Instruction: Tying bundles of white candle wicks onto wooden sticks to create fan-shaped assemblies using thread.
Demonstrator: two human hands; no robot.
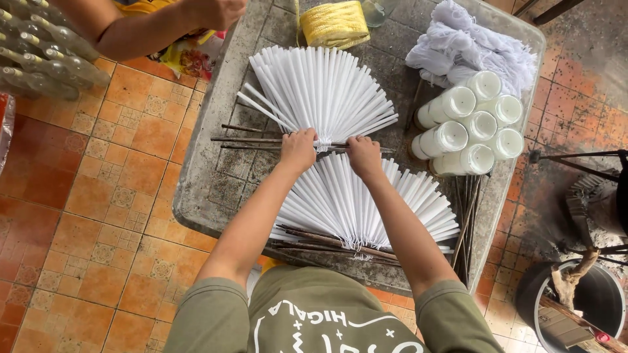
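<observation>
Left hand (298, 150): resting knuckles-up at the tabletop's centre, fingers curling down and pinching the tied middle of the upper fan.
Right hand (364, 156): lying just at 3 o'clock of the left hand, fingers clenching on the same tied middle, where string is showing between the two hands.
Upper fan (320, 91): white candles spreading toward 12 o'clock from the hands, lying flat on the tabletop.
Lower fan (366, 202): a second white spread opening toward 6 o'clock, partly lying under the forearms.
Sticks (248, 139): thin dark rods lying crosswise at 9 o'clock of the hands; more are lying at the near edge.
Tabletop (216, 176): grey, stained slab carrying everything.
Jar candles (471, 124): white cylinders lying clustered at 3 o'clock.
Wicks (471, 46): white bundles piling at 1 o'clock.
Yellow spool (333, 23): sitting at 12 o'clock.
Another person's arm (157, 26): reaching in at 11 o'clock, well apart.
</observation>
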